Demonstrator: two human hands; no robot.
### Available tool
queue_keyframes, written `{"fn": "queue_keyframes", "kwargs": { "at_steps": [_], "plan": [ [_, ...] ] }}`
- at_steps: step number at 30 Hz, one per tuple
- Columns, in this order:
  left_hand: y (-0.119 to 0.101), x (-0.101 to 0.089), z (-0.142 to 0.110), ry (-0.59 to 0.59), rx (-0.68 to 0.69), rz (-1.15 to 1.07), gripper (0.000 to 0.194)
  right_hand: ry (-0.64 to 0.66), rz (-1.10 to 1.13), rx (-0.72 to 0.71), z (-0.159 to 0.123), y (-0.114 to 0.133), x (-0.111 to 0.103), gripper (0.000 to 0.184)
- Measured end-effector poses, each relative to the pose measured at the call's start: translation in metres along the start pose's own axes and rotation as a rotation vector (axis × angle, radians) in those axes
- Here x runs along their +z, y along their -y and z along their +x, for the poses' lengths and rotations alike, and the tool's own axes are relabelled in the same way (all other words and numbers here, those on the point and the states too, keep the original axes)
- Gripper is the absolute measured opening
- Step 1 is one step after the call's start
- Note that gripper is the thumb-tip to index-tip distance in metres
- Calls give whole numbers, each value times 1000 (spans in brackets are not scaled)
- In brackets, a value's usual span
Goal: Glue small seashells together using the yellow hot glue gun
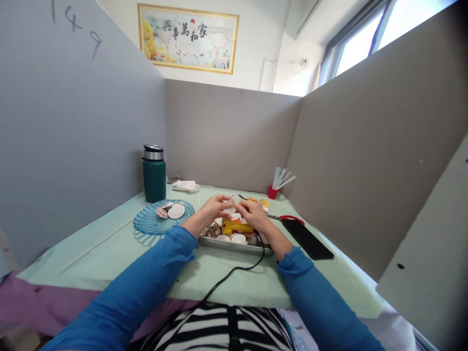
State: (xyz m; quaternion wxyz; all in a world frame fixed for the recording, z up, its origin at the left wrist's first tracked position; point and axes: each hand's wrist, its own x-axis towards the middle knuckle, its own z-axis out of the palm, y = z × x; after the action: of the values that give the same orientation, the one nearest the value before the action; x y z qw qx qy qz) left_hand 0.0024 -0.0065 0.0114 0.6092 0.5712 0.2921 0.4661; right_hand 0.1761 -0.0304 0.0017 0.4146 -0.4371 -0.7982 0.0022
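My left hand [215, 208] pinches a thin white round piece [229, 210] above a metal tray [234, 247]. From the other side, the closed fingertips of my right hand [255, 215] meet the edge of the same piece. Below both hands a yellow hot glue gun [234, 226] lies in the tray, and its black cord [234, 269] runs toward my body. Around the gun are several white discs [238, 239] and brownish shell-like bits [211, 231]. My fingers partly hide the tray's contents.
On the left, a blue glass plate [146, 222] holds a white disc and a striped shell; a green bottle [154, 178] stands behind it. At right lie a black phone-like slab [307, 239] and red-handled scissors [292, 219]. A red cup [272, 193] holds glue sticks. Grey partitions [234, 131] enclose the table.
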Motion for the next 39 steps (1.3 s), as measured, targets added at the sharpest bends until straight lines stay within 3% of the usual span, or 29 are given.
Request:
{"fn": "queue_keyframes", "kwargs": {
  "at_steps": [14,20,27,39],
  "plan": [
    [-2,3,-3,15,26,68,36,-84,-54,32,0,-8,3,35],
    [-5,5,-4,-39,67,89,34,-85,-25,31,0,-6,2,36],
    [-2,4,-1,-71,66,142,30,-112,99,6,1,0,1,24],
    [0,5,-2,-33,59,256,25,-61,102,-28,1,1,1,12]
  ]
}}
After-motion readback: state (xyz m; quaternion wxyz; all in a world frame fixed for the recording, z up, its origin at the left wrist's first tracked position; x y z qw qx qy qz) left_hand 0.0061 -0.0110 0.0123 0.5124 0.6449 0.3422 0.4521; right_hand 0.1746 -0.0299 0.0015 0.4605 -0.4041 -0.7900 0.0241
